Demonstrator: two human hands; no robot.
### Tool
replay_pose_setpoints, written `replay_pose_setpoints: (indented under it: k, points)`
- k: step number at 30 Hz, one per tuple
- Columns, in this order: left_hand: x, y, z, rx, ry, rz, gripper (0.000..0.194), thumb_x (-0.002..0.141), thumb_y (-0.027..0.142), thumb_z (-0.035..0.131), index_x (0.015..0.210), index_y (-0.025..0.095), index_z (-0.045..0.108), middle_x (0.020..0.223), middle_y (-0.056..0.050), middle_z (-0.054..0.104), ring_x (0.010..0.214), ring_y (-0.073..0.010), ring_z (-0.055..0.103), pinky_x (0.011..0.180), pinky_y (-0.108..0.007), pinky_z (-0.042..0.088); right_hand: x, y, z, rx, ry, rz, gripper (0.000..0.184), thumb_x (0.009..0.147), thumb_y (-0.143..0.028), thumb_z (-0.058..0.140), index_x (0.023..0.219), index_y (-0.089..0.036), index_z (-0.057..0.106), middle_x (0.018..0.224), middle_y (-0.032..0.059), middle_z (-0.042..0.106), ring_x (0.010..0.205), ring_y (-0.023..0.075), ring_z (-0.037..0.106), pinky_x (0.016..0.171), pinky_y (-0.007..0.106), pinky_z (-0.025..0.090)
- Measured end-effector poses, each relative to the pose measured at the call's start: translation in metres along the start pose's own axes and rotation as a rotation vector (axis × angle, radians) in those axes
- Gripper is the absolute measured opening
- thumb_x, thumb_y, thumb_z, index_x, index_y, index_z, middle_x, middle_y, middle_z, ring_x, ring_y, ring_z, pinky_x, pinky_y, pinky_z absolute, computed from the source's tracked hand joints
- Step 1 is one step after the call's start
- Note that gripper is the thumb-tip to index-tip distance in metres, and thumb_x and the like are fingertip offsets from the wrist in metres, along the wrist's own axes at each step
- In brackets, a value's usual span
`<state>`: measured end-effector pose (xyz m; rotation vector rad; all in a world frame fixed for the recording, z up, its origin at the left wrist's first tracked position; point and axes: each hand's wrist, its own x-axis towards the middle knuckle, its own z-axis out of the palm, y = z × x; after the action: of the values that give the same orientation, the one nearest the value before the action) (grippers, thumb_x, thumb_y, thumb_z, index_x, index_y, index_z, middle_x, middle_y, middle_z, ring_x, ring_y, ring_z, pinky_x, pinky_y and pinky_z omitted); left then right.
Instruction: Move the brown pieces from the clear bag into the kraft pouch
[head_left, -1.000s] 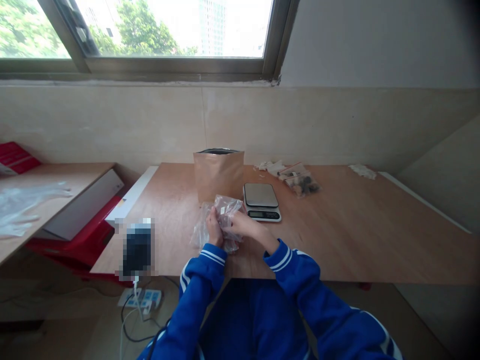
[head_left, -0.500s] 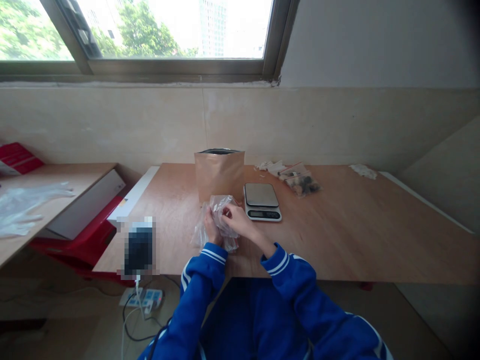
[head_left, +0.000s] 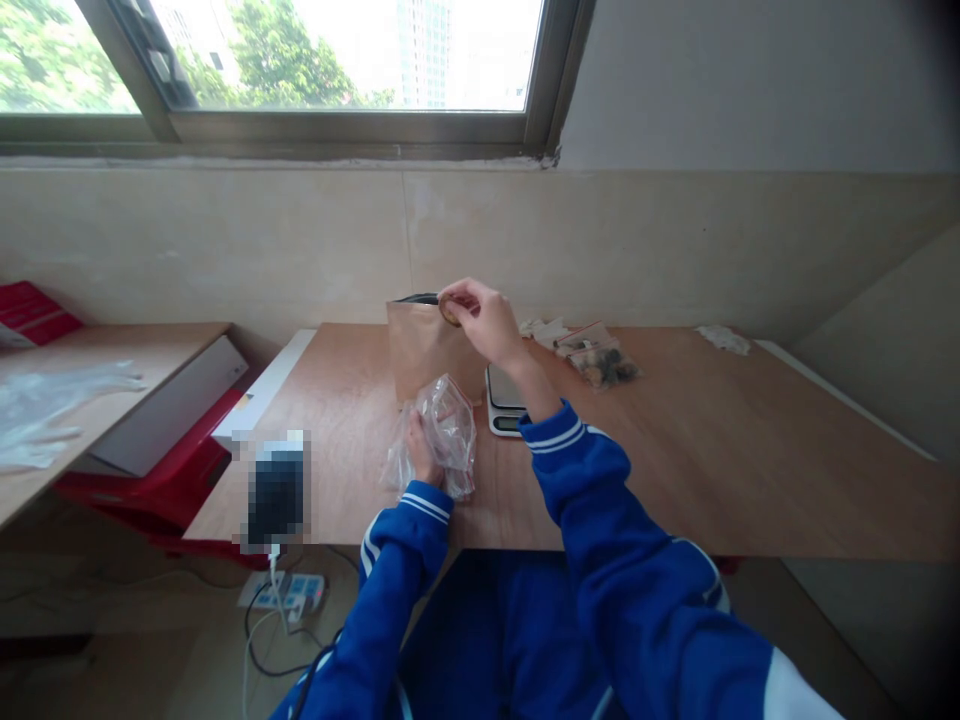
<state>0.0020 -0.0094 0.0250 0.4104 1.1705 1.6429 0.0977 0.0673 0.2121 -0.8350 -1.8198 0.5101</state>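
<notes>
My left hand (head_left: 418, 452) grips a crumpled clear plastic bag (head_left: 442, 435) on the wooden table (head_left: 675, 450), close to the front edge. My right hand (head_left: 480, 318) is raised over the open top of an upright brown paper pouch (head_left: 424, 350) and pinches a small brown round piece (head_left: 448, 309) between its fingertips. A small digital scale (head_left: 504, 400) sits just right of the pouch, partly hidden by my right forearm.
A clear zip bag with dark pieces (head_left: 600, 362) and white scraps (head_left: 724, 339) lie at the table's back. A blurred dark device (head_left: 275, 490) rests at the front left corner. A red and white box (head_left: 165, 420) and a side table (head_left: 90, 370) stand left.
My right hand left the plastic bag and rose to the top of the brown pouch, now pinching a small brown piece. The left hand stayed on the bag.
</notes>
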Motion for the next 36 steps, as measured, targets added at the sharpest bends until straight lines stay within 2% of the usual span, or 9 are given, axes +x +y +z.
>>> replay_pose_setpoints:
  k: [3,6,13,19,21,24,29,33,36]
  points:
    - [0.002,-0.003,-0.002,0.02,-0.036,0.045,0.06,0.09,0.056,0.041,0.093,0.004,0.073,0.08,-0.015,0.075,0.043,-0.0126,0.054,0.043,-0.025,0.043,0.037,0.018,0.013,-0.083,-0.016,-0.061,0.016,0.09,-0.015,0.049,0.091,-0.014,0.066,0.091,0.0039,0.069,0.088,0.0156,0.062,0.084,0.029,0.046]
    - [0.005,-0.007,-0.002,0.035,-0.048,0.065,0.06,0.092,0.055,0.039,0.089,0.006,0.073,0.077,-0.014,0.074,0.045,-0.0135,0.056,0.046,-0.026,0.044,0.051,0.041,0.03,-0.179,-0.058,-0.081,0.021,0.091,-0.011,0.045,0.09,-0.013,0.065,0.094,0.0061,0.068,0.092,0.0167,0.061,0.088,0.03,0.045]
    - [0.009,-0.01,-0.003,0.077,-0.073,0.089,0.064,0.093,0.057,0.035,0.092,0.005,0.073,0.072,-0.014,0.071,0.049,-0.0171,0.059,0.049,-0.031,0.047,0.038,0.068,0.044,-0.279,-0.071,-0.093,0.031,0.1,-0.018,0.032,0.106,-0.015,0.062,0.108,0.0102,0.066,0.104,0.0196,0.06,0.095,0.032,0.042]
    - [0.009,-0.009,-0.004,0.137,-0.075,0.088,0.068,0.09,0.064,0.034,0.092,0.01,0.075,0.057,-0.009,0.066,0.044,-0.0172,0.056,0.046,-0.031,0.047,0.025,0.052,0.033,-0.321,-0.027,-0.191,0.037,0.102,-0.021,0.028,0.126,-0.014,0.055,0.116,0.0127,0.059,0.113,0.0217,0.054,0.104,0.036,0.038]
    - [0.009,-0.01,-0.004,0.164,-0.067,0.092,0.068,0.089,0.066,0.033,0.091,0.012,0.075,0.054,-0.007,0.064,0.039,-0.0154,0.051,0.043,-0.03,0.045,0.013,0.042,0.028,-0.267,0.039,-0.2,0.037,0.102,-0.023,0.028,0.127,-0.016,0.053,0.117,0.0117,0.058,0.115,0.0217,0.052,0.106,0.038,0.038]
    - [0.011,-0.011,-0.003,0.148,-0.059,0.107,0.064,0.091,0.063,0.034,0.091,0.013,0.075,0.068,-0.011,0.07,0.047,-0.0175,0.058,0.049,-0.032,0.049,-0.02,0.032,0.023,-0.177,0.115,-0.133,0.033,0.101,-0.023,0.03,0.116,-0.019,0.059,0.114,0.0108,0.06,0.113,0.0216,0.053,0.105,0.038,0.04]
    - [0.013,-0.014,-0.004,0.11,-0.047,0.232,0.045,0.088,0.056,0.05,0.085,0.016,0.071,0.082,-0.011,0.072,0.073,-0.0217,0.066,0.066,-0.033,0.053,-0.099,0.048,0.03,-0.116,0.161,0.144,0.031,0.096,-0.034,0.041,0.117,-0.016,0.056,0.119,0.0149,0.057,0.117,0.0244,0.052,0.106,0.041,0.04]
    - [0.007,-0.012,-0.002,0.179,-0.109,0.34,0.04,0.084,0.055,0.057,0.081,0.018,0.069,0.077,-0.005,0.069,0.071,-0.0178,0.063,0.064,-0.027,0.05,-0.145,0.06,0.035,0.019,0.15,0.446,0.043,0.091,-0.047,0.049,0.118,-0.014,0.055,0.119,0.0166,0.061,0.114,0.026,0.057,0.102,0.042,0.043]
    - [-0.006,-0.004,0.004,0.255,-0.21,0.393,0.035,0.08,0.051,0.065,0.091,0.019,0.073,0.083,-0.004,0.071,0.069,-0.015,0.063,0.06,-0.023,0.049,-0.163,0.054,0.027,0.173,0.174,0.525,0.042,0.094,-0.051,0.041,0.107,-0.017,0.061,0.11,0.0125,0.068,0.105,0.0238,0.062,0.095,0.037,0.048]
